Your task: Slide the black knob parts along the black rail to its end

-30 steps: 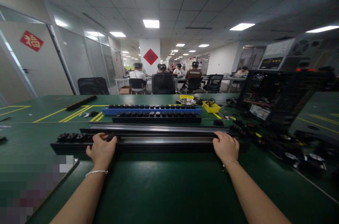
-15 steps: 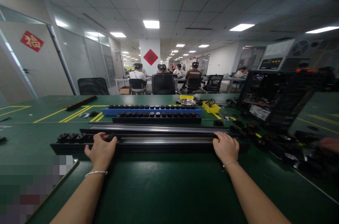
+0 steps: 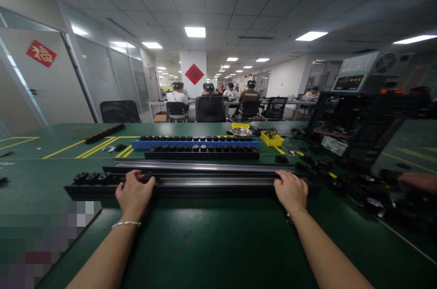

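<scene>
A long black metal rail [image 3: 211, 183] with a shiny channel lies across the table in front of me. My left hand [image 3: 135, 192] is closed over it on the left, thumb and fingers around a small black socket module [image 3: 147, 176] seated in the channel. The fingers partly hide that module. Several similar black modules [image 3: 97, 178] stand in a row in the rail's left end. My right hand [image 3: 291, 190] grips the rail near its right end, fingers bent over the top. Just behind lies a second shiny rail [image 3: 205, 166].
Farther back are a blue rail [image 3: 194, 144] and a black rail [image 3: 201, 154], both filled with modules. A yellow tray [image 3: 272, 139], a metal dish [image 3: 241, 131] and an opened computer case [image 3: 341, 125] stand beyond. Loose black parts and another person's hand [image 3: 418, 182] are at right.
My left hand has slid slightly right along the rail with the black module. My right hand stays in place. The other person's hand at right has moved a little left.
</scene>
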Demonstrator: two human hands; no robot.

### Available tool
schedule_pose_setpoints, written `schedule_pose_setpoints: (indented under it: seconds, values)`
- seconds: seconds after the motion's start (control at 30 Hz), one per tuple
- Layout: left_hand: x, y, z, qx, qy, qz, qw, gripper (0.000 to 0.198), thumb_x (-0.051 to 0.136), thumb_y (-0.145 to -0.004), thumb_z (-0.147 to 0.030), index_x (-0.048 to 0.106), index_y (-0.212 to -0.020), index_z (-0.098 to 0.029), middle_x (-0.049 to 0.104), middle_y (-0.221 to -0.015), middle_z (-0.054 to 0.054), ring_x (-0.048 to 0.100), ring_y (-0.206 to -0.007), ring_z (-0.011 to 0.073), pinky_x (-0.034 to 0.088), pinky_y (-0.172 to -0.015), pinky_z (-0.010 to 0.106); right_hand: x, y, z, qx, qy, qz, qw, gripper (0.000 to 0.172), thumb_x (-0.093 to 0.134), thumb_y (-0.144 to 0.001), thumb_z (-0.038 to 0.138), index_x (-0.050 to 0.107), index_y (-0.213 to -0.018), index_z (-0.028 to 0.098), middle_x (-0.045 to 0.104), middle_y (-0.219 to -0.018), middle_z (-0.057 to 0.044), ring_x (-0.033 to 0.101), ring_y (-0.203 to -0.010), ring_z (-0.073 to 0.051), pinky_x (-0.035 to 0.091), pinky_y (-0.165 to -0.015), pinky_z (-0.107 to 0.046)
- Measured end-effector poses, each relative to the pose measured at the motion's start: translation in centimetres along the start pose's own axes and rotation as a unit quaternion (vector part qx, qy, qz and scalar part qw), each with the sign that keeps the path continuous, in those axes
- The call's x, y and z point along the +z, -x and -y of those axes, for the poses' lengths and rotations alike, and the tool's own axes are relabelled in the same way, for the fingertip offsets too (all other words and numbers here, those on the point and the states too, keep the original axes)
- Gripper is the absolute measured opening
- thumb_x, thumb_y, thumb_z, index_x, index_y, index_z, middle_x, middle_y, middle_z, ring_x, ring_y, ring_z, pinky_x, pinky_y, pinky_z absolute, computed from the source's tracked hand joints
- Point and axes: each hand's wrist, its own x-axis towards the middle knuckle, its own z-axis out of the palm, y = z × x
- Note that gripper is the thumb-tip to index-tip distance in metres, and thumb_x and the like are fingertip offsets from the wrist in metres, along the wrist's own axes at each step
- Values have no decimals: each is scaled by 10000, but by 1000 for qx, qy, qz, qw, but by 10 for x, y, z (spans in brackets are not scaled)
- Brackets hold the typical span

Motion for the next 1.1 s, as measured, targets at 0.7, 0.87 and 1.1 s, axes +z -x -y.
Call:
schedule_pose_setpoints:
  seconds: [0.7,0.87,1.1]
  values:
    - [0,10,-10,44,-5,30,999,486,554,-733,-453,438,-1126,-192,683,-954,82,643,-898,294,451,-801,380,-3,2,3,-2,11,7,1000,415,356,-787,242,652,-1077,211,609,-1210,-36,459,-1171,-212,227,-1023,-424]
    - [4,10,-9,47,2,22,999,491,547,-733,-469,435,-1124,-194,685,-943,80,644,-895,301,458,-788,381,-1,3,2,-6,15,-6,1000,413,358,-784,236,654,-1069,209,615,-1201,-33,468,-1154,-204,234,-1013,-412]
    - [-1,13,-14,36,0,41,999,472,551,-737,-460,436,-1111,-195,683,-966,81,645,-887,308,462,-773,380,-2,2,3,-4,10,0,1000,415,355,-786,243,662,-1064,217,612,-1204,-35,461,-1158,-214,233,-1013,-417]
